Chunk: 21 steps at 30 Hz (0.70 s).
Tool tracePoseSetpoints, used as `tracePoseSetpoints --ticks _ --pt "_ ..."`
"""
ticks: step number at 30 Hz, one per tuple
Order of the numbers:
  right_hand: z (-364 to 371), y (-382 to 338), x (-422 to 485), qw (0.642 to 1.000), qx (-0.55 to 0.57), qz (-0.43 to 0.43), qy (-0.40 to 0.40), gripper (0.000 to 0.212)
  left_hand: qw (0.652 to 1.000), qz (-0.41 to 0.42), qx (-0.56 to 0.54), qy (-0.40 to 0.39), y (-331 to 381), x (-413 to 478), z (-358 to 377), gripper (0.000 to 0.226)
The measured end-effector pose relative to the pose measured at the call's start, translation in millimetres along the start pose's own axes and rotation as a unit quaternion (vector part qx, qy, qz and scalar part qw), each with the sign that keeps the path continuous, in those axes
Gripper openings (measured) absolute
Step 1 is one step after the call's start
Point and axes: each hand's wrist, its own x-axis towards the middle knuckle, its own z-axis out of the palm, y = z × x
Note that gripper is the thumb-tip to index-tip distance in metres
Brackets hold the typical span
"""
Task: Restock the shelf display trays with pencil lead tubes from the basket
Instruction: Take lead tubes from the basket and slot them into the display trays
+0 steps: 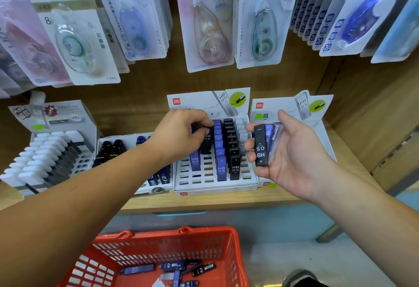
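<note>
Since they look light and slick, the left hand (pixel 181 133) pinches a black tube (pixel 206 145) up top; the right hand (pixel 294 153) cups spare tubes (pixel 262 146).

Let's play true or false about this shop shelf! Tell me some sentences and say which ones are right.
1. The red basket is empty. False: pencil lead tubes lie in it.
2. The right hand holds a black HB 0.5 tube. True.
3. The left hand holds scissors. False: it pinches a second black tube at the white display tray.
4. Correction tape packs hang above the trays. True.
</note>
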Motion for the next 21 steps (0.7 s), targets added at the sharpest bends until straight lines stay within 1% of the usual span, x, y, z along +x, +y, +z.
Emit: tracePoseSetpoints --ticks 3,8,11,14,15,19,21 --pt "-3 0 0 1.000 -0.010 -0.005 0.000 0.053 1.000 -0.006 -0.014 0.001 0 -1 4 0.015" --pt "0 1 -3 0.999 -0.038 -0.017 -0.007 0.036 0.997 -0.035 -0.052 0.046 -11 -6 6 0.012" --pt "2 2 -3 0.999 -0.048 -0.021 -0.006 0.035 0.994 -0.059 -0.072 0.064 -11 -8 8 0.010" --pt "3 3 -3 0.998 -0.051 -0.023 -0.004 0.036 0.984 -0.099 -0.128 0.074 -7 -9 12 0.013" --pt "4 3 -2 0.998 -0.050 -0.024 -0.005 0.036 0.985 -0.096 -0.124 0.076 -7 -9 13 0.013" --pt "7 3 -2 0.998 -0.051 -0.028 -0.011 0.035 0.995 -0.034 -0.072 0.062 -1 -7 15 0.011" --pt "8 3 -1 0.998 -0.053 -0.028 -0.011 0.034 0.996 -0.024 -0.066 0.054 1 -7 17 0.010"
